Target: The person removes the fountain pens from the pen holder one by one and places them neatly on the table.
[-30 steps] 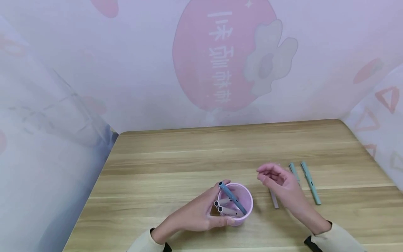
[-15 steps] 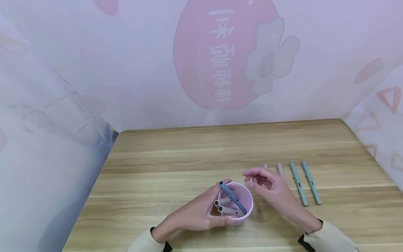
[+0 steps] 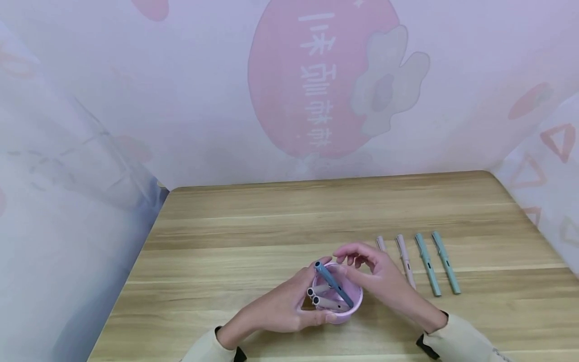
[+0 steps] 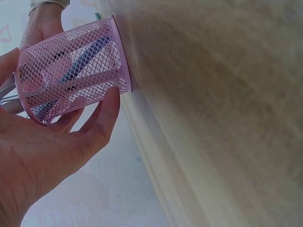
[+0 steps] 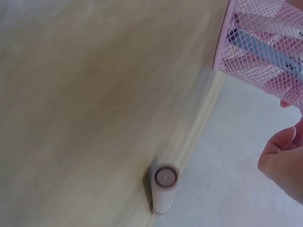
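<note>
Risk: the pink mesh cup [image 3: 336, 294] looked light, so if the right hand [image 3: 368, 274] tugged the blue pen [image 3: 333, 284] at an angle, I figured the cup could tip or slide on the bench [image 3: 271, 231].
Cause: only the left hand [image 3: 289, 306] steadied it – fingers curled round the near wall.
Right hand: empty, fingers loosely bent over the rim, right by the blue pen's top.
Cup: pink wire mesh, upright near the front edge, with the blue pen leaning across and some beige pens [image 3: 323, 296] inside.
Snag: a clip might catch the mesh – just my guess.
Nearby: four pens [image 3: 420, 261] lay in a row to the right.
</note>
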